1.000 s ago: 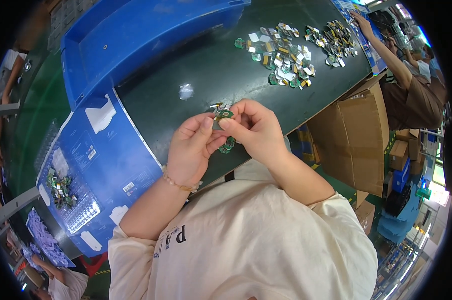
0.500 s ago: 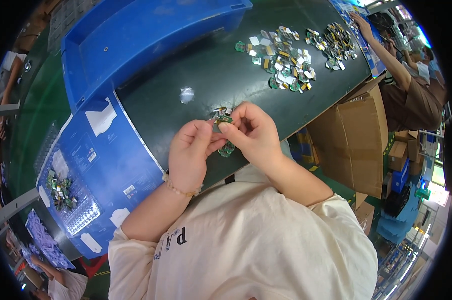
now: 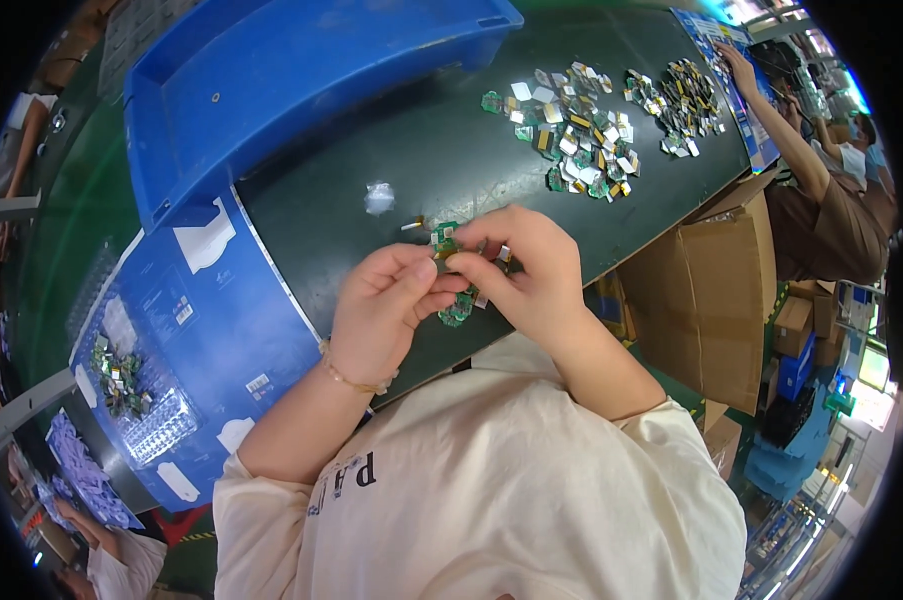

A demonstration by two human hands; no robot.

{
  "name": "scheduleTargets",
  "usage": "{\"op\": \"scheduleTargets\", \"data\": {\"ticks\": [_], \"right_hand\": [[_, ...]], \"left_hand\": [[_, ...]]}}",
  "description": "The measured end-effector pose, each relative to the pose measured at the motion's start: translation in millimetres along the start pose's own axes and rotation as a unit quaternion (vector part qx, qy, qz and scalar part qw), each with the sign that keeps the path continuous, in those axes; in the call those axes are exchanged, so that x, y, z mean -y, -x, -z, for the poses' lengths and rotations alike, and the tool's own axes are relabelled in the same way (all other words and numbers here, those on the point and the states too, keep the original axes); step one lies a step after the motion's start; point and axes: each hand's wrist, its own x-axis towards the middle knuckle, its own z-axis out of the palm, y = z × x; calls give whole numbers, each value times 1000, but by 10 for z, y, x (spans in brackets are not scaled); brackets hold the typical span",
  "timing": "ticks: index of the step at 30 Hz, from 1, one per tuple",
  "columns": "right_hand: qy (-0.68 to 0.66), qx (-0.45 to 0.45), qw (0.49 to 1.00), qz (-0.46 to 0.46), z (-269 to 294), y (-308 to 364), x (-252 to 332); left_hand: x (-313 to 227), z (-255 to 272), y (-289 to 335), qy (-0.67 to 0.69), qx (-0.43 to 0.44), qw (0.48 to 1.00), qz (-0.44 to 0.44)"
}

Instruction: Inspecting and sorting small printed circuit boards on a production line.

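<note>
In front of my body, my left hand [image 3: 386, 305] and my right hand [image 3: 531, 265] meet over the table, both with thumb and fingers pinched. Between the fingertips is a small green circuit board [image 3: 444, 236], partly covered by my fingers. Below my hands another green circuit board [image 3: 456, 310] lies on the dark table. A small white and amber piece [image 3: 412, 225] shows just beyond my left fingertips. Under my right fingers some further pieces are mostly hidden. A bracelet of pale beads [image 3: 356, 375] circles my left wrist.
A large blue bin [image 3: 311, 90] stands at the far left. Heaps of circuit boards [image 3: 576, 135] lie at the far right, near a co-worker's arm [image 3: 786, 135]. A clear plastic tray [image 3: 161, 425] with boards rests on blue cardboard [image 3: 226, 310]. A brown carton [image 3: 696, 300] stands right.
My right hand has shifted slightly right, and my fingers have changed their hold around the board. The small white and amber piece now shows beside my left fingertips. The whole view has moved slightly.
</note>
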Motion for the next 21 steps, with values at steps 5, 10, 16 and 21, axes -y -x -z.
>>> {"op": "scheduleTargets", "data": {"ticks": [5,10,16,21], "right_hand": [[75,-49,993,71,2,-43,-49],[116,-23,991,60,41,-12,-21],[129,-13,988,88,65,-49,-22],[128,-1,986,111,37,-67,-48]], "left_hand": [[11,-14,-39,72,26,997,11],[43,-14,17,50,-12,999,8],[45,-38,13,-95,-30,994,-44],[86,-14,15,-149,-46,986,-66]]}}
